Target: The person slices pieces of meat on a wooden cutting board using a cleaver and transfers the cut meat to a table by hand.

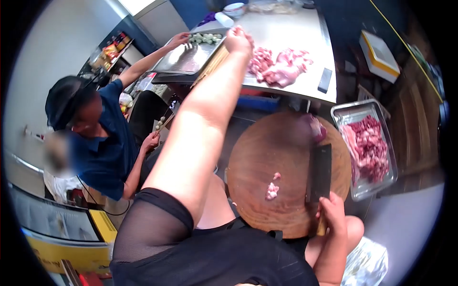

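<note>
My right hand grips the wooden handle of a cleaver, whose dark, broad blade lies over the right part of a round wooden chopping block. Small scraps of meat rest on the block's middle, and a dark red chunk of meat sits at its far edge. My left hand is stretched out over the table, fingers drawn together; what they hold, if anything, I cannot make out. Just right of that forearm is a pile of raw pink meat. Bamboo skewers lie partly behind the forearm.
A metal tray of cut red meat stands right of the block. On the white table lies a grey block. At left, a co-worker holds a skewer with small balls and reaches into a metal tray of pale green balls.
</note>
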